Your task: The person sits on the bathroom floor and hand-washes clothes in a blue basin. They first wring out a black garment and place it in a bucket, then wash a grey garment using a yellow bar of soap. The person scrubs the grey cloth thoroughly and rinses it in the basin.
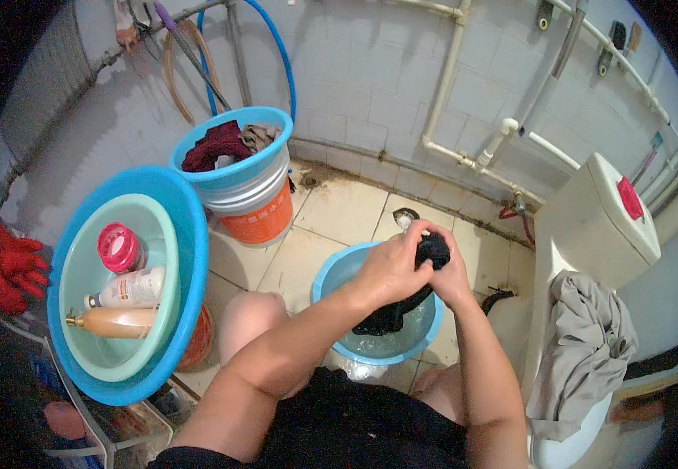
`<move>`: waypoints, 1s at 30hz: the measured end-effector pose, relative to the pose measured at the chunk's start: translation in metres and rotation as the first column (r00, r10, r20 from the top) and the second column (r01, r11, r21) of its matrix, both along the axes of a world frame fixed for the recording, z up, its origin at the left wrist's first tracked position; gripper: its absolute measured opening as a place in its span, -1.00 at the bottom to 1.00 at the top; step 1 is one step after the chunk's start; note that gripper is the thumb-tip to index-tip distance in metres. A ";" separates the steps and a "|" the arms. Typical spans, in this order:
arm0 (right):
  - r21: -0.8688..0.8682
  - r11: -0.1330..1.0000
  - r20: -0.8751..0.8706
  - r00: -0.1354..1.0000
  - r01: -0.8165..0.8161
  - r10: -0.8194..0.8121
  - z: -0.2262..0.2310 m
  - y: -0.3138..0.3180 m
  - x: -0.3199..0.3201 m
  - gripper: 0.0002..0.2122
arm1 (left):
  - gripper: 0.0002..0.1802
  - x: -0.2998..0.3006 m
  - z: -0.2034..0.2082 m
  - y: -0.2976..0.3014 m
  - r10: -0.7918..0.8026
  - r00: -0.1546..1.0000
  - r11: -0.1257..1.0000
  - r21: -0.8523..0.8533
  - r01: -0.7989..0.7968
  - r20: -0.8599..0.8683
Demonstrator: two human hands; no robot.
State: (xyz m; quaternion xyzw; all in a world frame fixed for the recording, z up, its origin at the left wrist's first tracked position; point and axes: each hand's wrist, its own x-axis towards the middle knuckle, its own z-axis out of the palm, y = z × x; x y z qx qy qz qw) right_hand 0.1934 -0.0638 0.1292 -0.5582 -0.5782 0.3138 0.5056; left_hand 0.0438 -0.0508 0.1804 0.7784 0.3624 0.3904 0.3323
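Both my hands grip a wet black cloth (432, 252) above a light blue basin (327, 273) on the tiled floor. My left hand (392, 267) closes on the cloth's bunched upper part from the left. From the right, my right hand (453, 275) wraps round the same bunch, its fingers near those of the left. The lower part of the black cloth hangs down into the basin, where water shows beneath it. What kind of garment the cloth is, I cannot make out.
At left, a blue basin (192, 227) carries a mint-green basin (168, 289) with bottles and a pink jar (118, 248). Behind stands an orange-and-white bucket (257, 215) topped by a basin of clothes. Grey cloth (585, 344) drapes over the toilet (589, 223) at right. Red gloves (12, 266) hang far left.
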 end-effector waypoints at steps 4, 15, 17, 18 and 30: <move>-0.035 0.975 -0.034 0.975 0.219 -0.220 0.000 0.012 0.006 -0.54 | -0.74 -0.015 -0.019 0.013 0.172 0.983 0.982 -0.085 -0.166 0.059; 0.356 0.934 0.147 0.986 0.019 -0.076 0.077 -0.036 -0.017 -0.43 | 0.19 0.009 -0.099 0.004 0.216 0.693 -0.101 -0.691 0.716 0.687; 0.336 0.924 0.268 0.959 -0.181 0.091 0.072 -0.050 -0.020 -0.47 | 0.06 0.013 -0.080 0.008 0.354 0.407 0.080 -0.461 0.884 0.842; 0.331 0.894 0.335 0.923 -0.303 0.189 0.073 -0.055 -0.022 -0.49 | 0.07 0.018 -0.076 0.017 0.364 0.289 0.161 -0.366 0.917 0.885; 0.108 0.969 0.183 0.953 0.223 -0.240 0.021 -0.032 -0.032 -0.75 | -0.75 0.039 -0.113 0.015 0.628 0.446 0.249 -0.708 0.661 0.638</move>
